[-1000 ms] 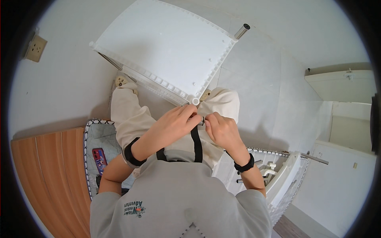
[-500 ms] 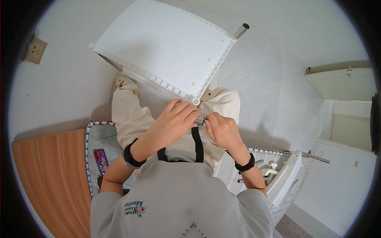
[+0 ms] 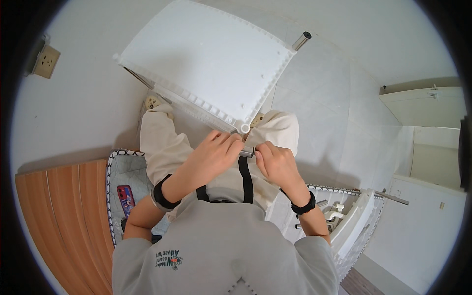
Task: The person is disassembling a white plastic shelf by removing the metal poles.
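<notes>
My left hand is wrapped round a short shiny metal tube, held low in front of my lap. At the tube's other end, which has a dark cap or rim, my right hand pinches with thumb and fingers. Just beyond my hands is the near corner of a white plastic shelf panel, with a round white corner socket. Another metal tube sticks out of the panel's far right corner. How far the held tube reaches behind my left fingers is hidden.
At my left lie a wood-grain panel and a fabric-lined basket with a phone. A second basket at my right holds white plastic parts and metal tubes. A wall socket is at far left.
My left hand has tipped slightly downward, and a little more of the metal tube shows between my hands. The right hand keeps its pinch at the end.
</notes>
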The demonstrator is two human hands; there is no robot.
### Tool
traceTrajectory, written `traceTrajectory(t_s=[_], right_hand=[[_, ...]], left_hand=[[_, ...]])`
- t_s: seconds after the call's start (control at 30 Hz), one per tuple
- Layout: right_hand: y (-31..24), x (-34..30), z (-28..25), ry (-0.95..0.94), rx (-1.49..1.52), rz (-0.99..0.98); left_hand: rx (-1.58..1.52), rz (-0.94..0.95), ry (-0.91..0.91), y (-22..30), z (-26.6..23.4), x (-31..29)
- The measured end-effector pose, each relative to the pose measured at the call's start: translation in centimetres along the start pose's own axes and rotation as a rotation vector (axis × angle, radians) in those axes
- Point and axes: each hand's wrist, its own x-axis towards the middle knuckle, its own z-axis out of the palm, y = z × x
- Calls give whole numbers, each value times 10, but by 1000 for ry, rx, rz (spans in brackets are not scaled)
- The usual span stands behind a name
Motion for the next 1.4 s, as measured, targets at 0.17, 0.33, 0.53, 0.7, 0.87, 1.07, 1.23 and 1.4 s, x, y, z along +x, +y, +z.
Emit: traceTrajectory(t_s=[0.17,0.33,0.53,0.7,0.87,1.07,1.23,1.4], right_hand=[[0,1,1,0,-24,10],[2,-2,2,-2,-23,23],[4,-3,3,2,-14,37],[1,-2,3,-10,-1,43],[1,1,5,21,12,32],[-2,2,10,51,62,30],[-4,3,8,44,72,6],[-2,2,9,38,88,9]], left_hand=[[-20,55,136,-2,-6,3],[-80,12,65,3,-14,4],[-42,40,113,-1,-1,3],[93,31,59,-1,11,0],[90,36,115,-1,2,2],[6,-15,84,6,-6,2],[73,2,31,0,2,-1],[30,48,122,-4,4,-2]])
